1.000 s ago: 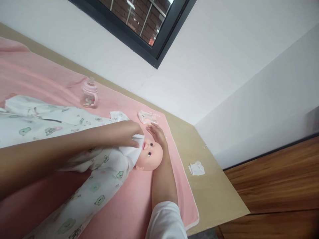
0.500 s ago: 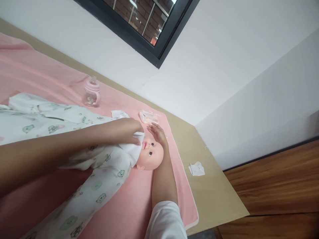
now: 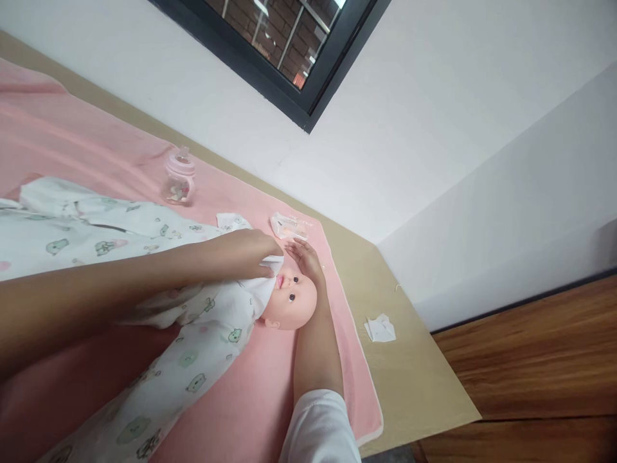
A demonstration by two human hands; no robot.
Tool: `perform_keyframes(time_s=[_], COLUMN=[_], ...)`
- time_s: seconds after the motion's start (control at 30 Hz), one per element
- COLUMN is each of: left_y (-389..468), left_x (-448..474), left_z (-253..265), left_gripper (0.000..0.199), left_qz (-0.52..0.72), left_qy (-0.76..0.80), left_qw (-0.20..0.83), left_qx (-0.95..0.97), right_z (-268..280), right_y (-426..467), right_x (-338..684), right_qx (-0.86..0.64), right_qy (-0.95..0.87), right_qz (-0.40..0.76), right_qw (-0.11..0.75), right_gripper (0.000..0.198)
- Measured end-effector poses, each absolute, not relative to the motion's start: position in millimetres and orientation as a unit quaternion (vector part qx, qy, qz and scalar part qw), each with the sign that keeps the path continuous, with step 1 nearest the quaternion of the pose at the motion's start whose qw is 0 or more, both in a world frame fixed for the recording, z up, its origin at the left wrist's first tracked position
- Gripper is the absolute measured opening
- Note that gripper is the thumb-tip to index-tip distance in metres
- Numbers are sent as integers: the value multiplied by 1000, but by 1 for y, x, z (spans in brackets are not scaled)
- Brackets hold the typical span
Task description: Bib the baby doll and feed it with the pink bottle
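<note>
A bald baby doll (image 3: 297, 304) lies on its back, in a white outfit (image 3: 202, 350) with green animal prints. My left hand (image 3: 255, 251) reaches in from the left across the doll's chest. Its fingers pinch the edge of a white cloth (image 3: 272, 262) beside the doll's mouth. Whether this cloth belongs to the outfit's collar I cannot tell. My right arm curves round the top of the doll's head, and my right hand (image 3: 304, 258) rests on the far side of it, fingers stretched and holding nothing. Its fingertips are near a small clear packet (image 3: 289, 226).
A pink blanket (image 3: 241, 399) covers much of the tan table (image 3: 414, 379). Behind the doll stands a pink-topped baby bottle (image 3: 180, 179). A crumpled white tissue (image 3: 380, 328) lies on the right. The wall (image 3: 361, 167) and a dark-framed window (image 3: 308, 96) border the back.
My left hand has shifted slightly to the right, bringing the white cloth's edge a little nearer the doll's mouth. My right hand has stayed in place.
</note>
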State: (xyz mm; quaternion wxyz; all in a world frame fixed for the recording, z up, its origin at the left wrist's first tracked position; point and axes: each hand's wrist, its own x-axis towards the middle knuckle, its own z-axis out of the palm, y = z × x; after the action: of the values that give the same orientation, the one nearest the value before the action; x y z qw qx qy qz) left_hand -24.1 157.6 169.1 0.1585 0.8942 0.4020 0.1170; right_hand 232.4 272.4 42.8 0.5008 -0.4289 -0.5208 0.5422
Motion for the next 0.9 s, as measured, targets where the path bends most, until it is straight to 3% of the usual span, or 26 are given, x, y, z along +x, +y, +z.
perform_keyframes(time_s=[0.3, 0.9], left_y=[170, 175], left_x=[-26, -20], left_z=[150, 142], left_gripper=[7, 34], left_qz=[174, 216], left_qy=[359, 353], left_qw=[165, 128], left_qx=[902, 901], right_z=[31, 25], right_y=[292, 298], right_x=[242, 248], right_qx=[-432, -443], right_qy=[-490, -504], right_qz=[569, 560], right_qw=[500, 486], right_gripper=[35, 36])
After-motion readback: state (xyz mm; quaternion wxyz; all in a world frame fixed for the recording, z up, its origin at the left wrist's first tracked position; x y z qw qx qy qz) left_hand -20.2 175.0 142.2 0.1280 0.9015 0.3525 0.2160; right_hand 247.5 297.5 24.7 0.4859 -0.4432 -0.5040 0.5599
